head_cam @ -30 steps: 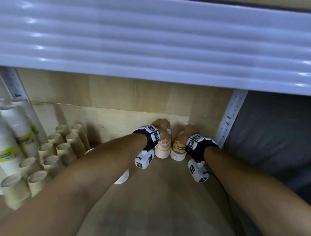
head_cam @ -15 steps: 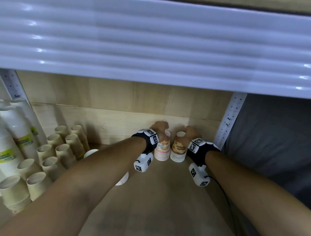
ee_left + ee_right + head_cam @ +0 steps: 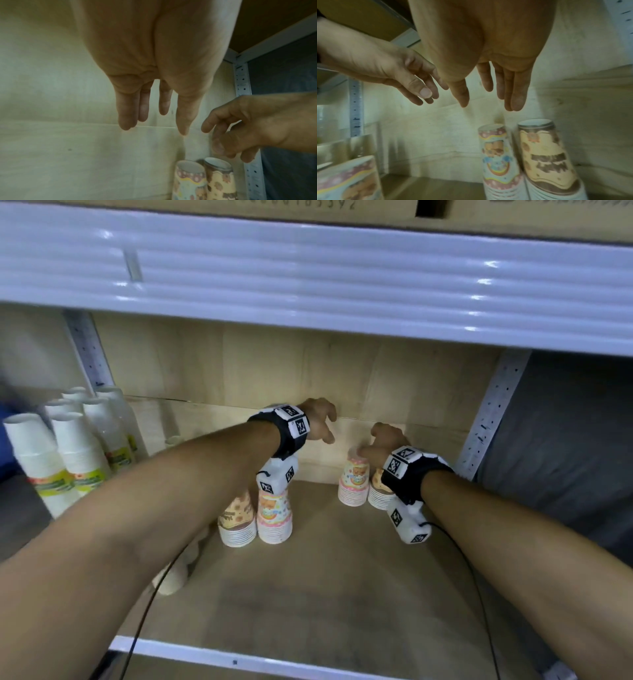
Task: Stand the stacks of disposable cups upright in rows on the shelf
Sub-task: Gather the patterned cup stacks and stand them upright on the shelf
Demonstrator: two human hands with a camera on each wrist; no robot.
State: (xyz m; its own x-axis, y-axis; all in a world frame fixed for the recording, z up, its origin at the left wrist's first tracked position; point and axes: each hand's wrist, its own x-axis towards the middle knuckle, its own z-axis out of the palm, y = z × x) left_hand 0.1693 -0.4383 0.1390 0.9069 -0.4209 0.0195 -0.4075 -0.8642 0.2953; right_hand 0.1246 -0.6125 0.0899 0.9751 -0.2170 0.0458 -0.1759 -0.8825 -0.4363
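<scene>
Left hand point(image 3: 320, 421): empty, fingers loose and spread, raised above the shelf point(image 3: 342, 594) floor.
Right hand point(image 3: 385, 441): fingers relaxed, holding nothing, just over the pink stack point(image 3: 354, 482) and brown stack point(image 3: 378, 494).
Back pair: the two stacks stand rim-down, touching, tucked near the post point(image 3: 489, 412), likely to begin a tidy row.
Front pair point(image 3: 257, 518): two more stacks upright, well forward of the post.
White stacks point(image 3: 65, 453): far across from the post.
</scene>
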